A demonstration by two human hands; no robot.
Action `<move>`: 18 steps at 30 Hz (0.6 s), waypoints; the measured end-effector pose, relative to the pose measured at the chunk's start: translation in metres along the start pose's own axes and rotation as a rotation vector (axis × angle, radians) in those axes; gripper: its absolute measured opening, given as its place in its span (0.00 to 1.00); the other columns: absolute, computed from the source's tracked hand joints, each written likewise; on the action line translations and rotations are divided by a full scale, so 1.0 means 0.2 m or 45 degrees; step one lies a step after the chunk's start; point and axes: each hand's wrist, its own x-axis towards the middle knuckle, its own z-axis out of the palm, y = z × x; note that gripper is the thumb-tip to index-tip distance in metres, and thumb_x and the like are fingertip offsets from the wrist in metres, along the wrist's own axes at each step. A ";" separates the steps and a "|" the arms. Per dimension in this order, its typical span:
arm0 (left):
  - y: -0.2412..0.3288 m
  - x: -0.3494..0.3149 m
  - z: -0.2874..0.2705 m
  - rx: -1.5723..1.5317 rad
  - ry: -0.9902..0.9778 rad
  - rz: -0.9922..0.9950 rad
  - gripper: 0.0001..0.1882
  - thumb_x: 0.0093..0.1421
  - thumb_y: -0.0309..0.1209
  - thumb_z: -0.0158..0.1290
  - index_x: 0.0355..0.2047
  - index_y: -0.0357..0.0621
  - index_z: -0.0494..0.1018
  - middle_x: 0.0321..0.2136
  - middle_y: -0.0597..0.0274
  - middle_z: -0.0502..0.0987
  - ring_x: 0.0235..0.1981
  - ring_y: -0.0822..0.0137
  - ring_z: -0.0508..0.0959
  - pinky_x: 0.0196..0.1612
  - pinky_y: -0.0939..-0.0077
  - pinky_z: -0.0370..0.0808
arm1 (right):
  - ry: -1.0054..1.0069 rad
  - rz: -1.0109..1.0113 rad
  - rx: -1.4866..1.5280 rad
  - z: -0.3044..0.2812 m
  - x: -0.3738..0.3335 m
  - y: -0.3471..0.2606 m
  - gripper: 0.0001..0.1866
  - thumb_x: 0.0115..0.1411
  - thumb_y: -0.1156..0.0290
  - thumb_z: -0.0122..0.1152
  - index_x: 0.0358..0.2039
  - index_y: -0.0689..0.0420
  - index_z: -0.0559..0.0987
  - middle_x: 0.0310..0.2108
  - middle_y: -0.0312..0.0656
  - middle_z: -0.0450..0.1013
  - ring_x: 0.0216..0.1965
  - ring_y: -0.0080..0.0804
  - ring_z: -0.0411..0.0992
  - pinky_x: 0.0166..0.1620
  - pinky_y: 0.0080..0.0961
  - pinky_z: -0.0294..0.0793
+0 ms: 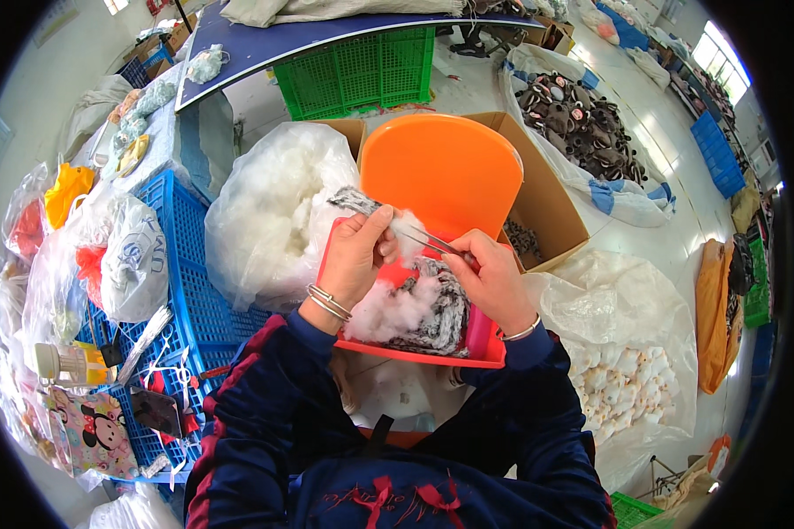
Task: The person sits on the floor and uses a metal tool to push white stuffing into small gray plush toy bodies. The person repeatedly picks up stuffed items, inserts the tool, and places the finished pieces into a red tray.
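My left hand (355, 257) is closed on a small grey-and-white fuzzy fabric piece (353, 200), which sticks out past its fingertips. My right hand (492, 280) grips metal tweezers (430, 239) that point left toward the left hand. A tuft of white stuffing (407, 231) sits at the tweezers' tips, beside the left fingers. Below both hands is a red tray (397, 355) holding loose white stuffing (388, 310) and black-and-white fuzzy pieces (450, 310). Whether the tuft is partly inside the held piece is hidden by my left fingers.
Behind the tray rises an orange chair back (441, 167), with a cardboard box (556, 220) behind it. A clear bag of stuffing (278, 207) stands left, near blue crates (185, 273). A bag of small white pieces (631, 379) lies right. Dark plush parts (578, 123) fill a sack farther off.
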 end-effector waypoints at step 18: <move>-0.03 -0.03 0.03 0.676 -0.034 0.095 0.16 0.63 0.36 0.56 0.22 0.39 0.76 0.15 0.70 0.71 0.16 0.80 0.69 0.20 0.83 0.64 | 0.101 0.118 0.300 0.13 -0.02 0.04 0.06 0.59 0.74 0.61 0.30 0.62 0.74 0.21 0.43 0.70 0.21 0.29 0.67 0.26 0.24 0.66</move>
